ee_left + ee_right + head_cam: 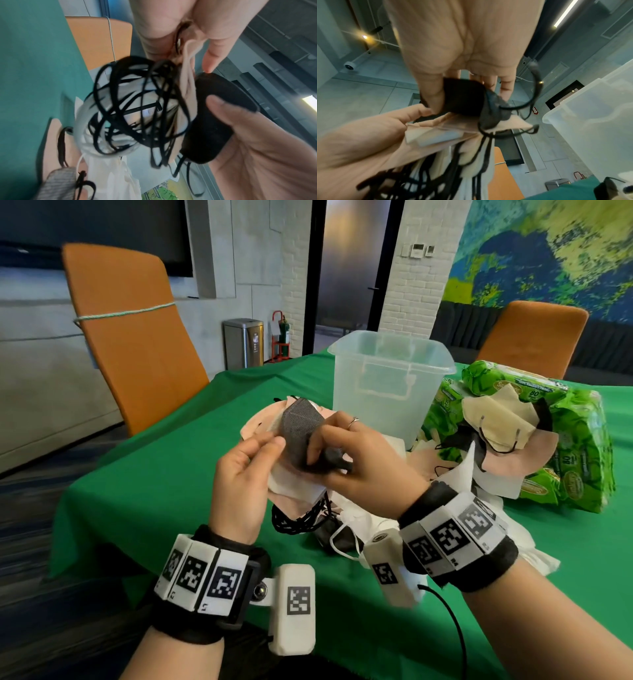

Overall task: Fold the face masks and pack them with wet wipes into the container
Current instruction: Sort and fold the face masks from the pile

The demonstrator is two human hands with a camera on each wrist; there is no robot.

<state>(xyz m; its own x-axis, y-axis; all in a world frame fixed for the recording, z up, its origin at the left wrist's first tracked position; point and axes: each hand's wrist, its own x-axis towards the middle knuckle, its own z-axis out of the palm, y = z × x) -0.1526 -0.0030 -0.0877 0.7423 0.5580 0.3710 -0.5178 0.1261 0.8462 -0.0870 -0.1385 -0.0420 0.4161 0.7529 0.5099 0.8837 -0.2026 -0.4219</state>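
Left hand (239, 474) fingers clamped mask stack (294, 487); right hand (356, 460) fingers pinched grey mask (301, 426). Best: crease flat, tuck loops in

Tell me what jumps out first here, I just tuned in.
Both hands meet above the green tablecloth: the right hand pinches a dark grey face mask onto the stack of folded masks in the left hand, black ear loops dangling. Behind stands the clear plastic container, with green wet-wipe packs right of it.
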